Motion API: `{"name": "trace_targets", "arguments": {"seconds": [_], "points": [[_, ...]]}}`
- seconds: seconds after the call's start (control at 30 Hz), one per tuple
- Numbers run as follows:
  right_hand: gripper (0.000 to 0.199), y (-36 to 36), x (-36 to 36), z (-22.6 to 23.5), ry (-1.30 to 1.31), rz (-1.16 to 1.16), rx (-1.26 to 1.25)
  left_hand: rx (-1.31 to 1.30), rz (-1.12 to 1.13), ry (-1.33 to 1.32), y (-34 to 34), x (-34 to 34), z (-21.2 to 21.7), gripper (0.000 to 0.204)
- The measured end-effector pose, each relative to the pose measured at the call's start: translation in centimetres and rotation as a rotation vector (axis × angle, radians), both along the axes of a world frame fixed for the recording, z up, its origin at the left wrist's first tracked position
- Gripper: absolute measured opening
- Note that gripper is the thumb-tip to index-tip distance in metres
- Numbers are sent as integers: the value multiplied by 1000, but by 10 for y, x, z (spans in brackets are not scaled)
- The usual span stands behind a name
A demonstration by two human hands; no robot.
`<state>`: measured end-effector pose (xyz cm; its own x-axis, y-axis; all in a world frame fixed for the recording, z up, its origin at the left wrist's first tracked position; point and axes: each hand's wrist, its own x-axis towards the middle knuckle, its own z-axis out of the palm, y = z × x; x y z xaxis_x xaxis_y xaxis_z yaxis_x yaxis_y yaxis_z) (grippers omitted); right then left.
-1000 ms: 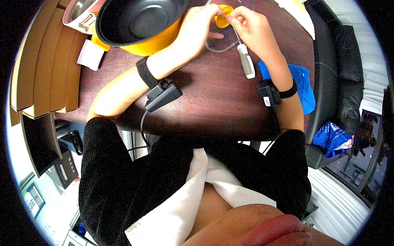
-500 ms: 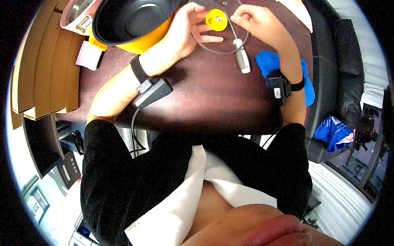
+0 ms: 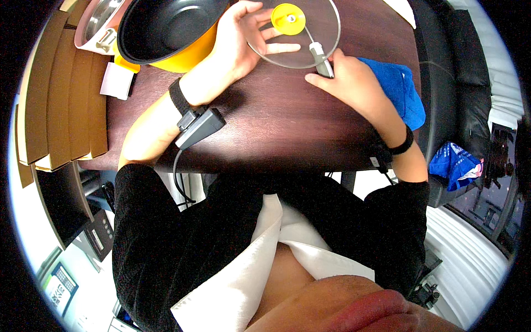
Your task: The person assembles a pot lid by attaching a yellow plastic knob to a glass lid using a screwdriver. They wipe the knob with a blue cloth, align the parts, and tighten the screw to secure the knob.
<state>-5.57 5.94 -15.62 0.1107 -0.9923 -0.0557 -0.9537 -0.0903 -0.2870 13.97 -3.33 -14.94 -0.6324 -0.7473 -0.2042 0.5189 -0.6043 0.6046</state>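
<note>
Dark wooden table (image 3: 287, 122) — yellow pot (image 3: 166, 33), blue cloth (image 3: 401, 91) (cardboard beside).

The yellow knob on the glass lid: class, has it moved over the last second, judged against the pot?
Yes. The yellow knob now sits a little farther right of the pot, with the glass lid lying flatter between left hand and right hand.

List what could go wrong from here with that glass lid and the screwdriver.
1. The left hand holds the glass lid only by its rim, tilted above the table; it could slip and crack on the wood.
2. The screwdriver in the right hand points at the yellow knob; a slip might scratch the glass or jab the left fingers under it.
3. The yellow pot sits close beside the lid; a swing may knock it.
</note>
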Motion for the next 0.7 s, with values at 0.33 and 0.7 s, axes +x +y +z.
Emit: {"name": "trace_targets", "arguments": {"seconds": [0.33, 0.7], "points": [[28, 26, -40, 54, -438, -351, 402, -48, 73, 37, 0, 4, -6, 46], [28, 38, -37, 83, -81, 26, -96, -51, -121, -107, -11, 12, -18, 42]]}}
